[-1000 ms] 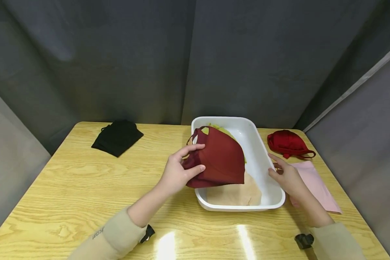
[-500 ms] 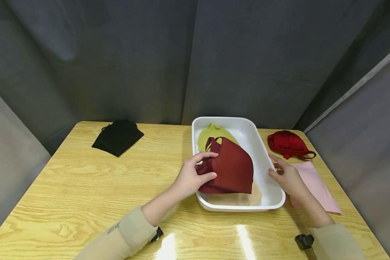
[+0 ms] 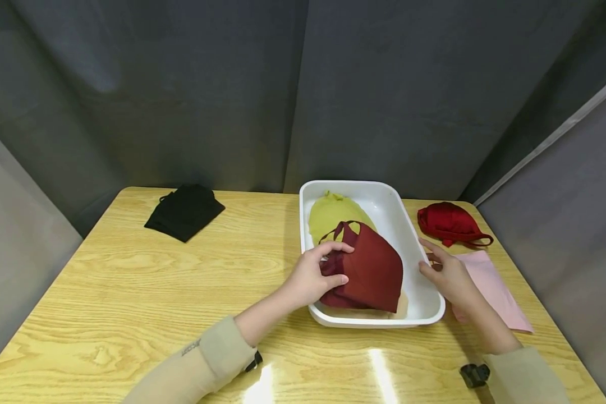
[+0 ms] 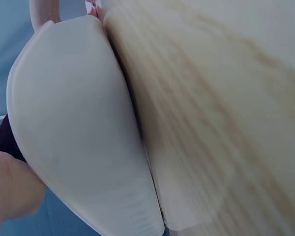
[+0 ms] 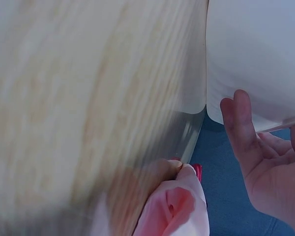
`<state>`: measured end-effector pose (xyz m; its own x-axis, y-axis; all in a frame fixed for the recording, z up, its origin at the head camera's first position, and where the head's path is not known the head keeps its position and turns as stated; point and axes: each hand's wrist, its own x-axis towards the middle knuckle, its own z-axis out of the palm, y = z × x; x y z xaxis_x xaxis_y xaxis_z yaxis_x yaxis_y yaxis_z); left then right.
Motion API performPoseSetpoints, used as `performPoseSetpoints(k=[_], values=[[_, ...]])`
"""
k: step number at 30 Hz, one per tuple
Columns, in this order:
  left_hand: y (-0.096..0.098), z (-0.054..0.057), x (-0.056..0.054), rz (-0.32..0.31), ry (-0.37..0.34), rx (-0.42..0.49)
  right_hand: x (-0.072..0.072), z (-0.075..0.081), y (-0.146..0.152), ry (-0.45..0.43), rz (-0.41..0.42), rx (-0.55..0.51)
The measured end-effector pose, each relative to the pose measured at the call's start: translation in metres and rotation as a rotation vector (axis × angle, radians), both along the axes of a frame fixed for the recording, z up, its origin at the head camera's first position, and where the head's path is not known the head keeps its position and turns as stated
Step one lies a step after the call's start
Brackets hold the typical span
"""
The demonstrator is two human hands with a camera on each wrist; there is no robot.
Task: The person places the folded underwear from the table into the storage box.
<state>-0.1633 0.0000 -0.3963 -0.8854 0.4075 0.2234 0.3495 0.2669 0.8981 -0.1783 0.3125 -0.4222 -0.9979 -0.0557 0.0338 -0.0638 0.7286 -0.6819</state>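
Note:
My left hand (image 3: 315, 275) pinches a folded dark red bra (image 3: 371, 269) by its left side, thumb below and fingers above. The bra is low inside a white plastic tub (image 3: 373, 323), over a beige piece (image 3: 402, 306) that is mostly covered. Behind it in the tub lies a yellow-green bra (image 3: 333, 216). My right hand (image 3: 449, 278) holds the tub's right rim; in the right wrist view its fingers (image 5: 242, 110) press the outer wall. In the left wrist view the tub's side (image 4: 78, 118) hides most of the bra.
A black folded garment (image 3: 184, 213) lies at the back left of the wooden table (image 3: 156, 292). Right of the tub are a bright red bra (image 3: 449, 221) and, partly under my right arm, a pink cloth (image 3: 490, 292). Grey curtains (image 3: 222, 101) stand behind.
My left hand has carried the dark red bra right and toward me, lower into the tub, uncovering the yellow-green bra and covering more of the beige piece. The right hand has stayed at the rim.

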Motion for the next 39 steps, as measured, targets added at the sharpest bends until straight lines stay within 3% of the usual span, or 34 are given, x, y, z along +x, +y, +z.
performPoseSetpoints(k=[8,14,23,30,39], values=[[0.008,-0.004,-0.003,-0.068,0.031,-0.099,0.001,0.002,-0.001,0.018,0.002,0.008],[0.011,-0.006,-0.006,-0.063,0.067,-0.173,0.001,0.002,-0.001,0.005,-0.005,0.006],[0.014,-0.005,-0.007,-0.036,0.026,-0.273,0.003,0.003,-0.002,-0.052,-0.024,-0.004],[0.014,-0.003,-0.008,-0.057,0.154,-0.429,0.001,0.002,0.000,-0.050,-0.017,-0.003],[0.011,-0.007,-0.011,-0.046,0.371,-0.713,-0.001,0.003,0.000,-0.016,-0.001,0.023]])
